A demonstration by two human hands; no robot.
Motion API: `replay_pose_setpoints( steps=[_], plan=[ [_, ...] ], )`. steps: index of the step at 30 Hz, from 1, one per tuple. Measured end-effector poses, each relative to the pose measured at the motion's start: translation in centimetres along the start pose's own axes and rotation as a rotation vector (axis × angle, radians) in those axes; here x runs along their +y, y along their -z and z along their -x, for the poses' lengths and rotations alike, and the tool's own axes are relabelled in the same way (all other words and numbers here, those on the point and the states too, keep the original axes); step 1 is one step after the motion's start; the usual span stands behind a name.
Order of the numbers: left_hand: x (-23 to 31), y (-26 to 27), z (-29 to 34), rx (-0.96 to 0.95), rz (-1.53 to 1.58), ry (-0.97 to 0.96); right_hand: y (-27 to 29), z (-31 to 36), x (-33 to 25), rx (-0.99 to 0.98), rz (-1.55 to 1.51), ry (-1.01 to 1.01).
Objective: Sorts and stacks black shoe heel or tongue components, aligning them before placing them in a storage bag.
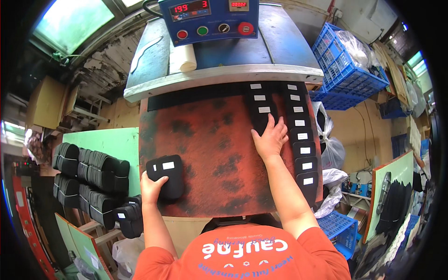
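Stack of black pads at the left edge of the mottled red board — clasped by the left hand, thumb on top. Over to the right hand, empty, fingers spread at the near end of the short labelled row; no telling whether touching. Looks like laying out pads, row by row; called for next, perhaps, another pad squared up below the third. Longer row close along the right edge, pale metal bar across the far side — plenty of bare board between stack and rows.
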State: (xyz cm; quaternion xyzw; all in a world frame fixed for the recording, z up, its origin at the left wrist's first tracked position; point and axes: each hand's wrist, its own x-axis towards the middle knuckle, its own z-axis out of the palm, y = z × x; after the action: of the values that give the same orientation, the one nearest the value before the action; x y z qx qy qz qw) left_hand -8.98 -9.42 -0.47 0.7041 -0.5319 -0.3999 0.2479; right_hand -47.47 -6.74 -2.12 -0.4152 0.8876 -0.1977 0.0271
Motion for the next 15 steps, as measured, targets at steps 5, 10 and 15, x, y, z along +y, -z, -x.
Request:
replay_pose_setpoints(
  steps=[5,10,15],
  plan=[
    [3.5,-3.4,3.3,-0.181,0.771,-0.004,0.6,5.7,-0.6,-0.215,-0.811,0.280],
    [8.9,-12.6,8.2,-0.388,0.503,-0.262,2.0,11.1,-1.3,-1.006,-2.157,-0.196],
    [12.6,-16.8,11.0,-0.020,-0.221,-0.893,3.8,10.1,4.7,-1.145,-2.401,-0.464]
  ],
)
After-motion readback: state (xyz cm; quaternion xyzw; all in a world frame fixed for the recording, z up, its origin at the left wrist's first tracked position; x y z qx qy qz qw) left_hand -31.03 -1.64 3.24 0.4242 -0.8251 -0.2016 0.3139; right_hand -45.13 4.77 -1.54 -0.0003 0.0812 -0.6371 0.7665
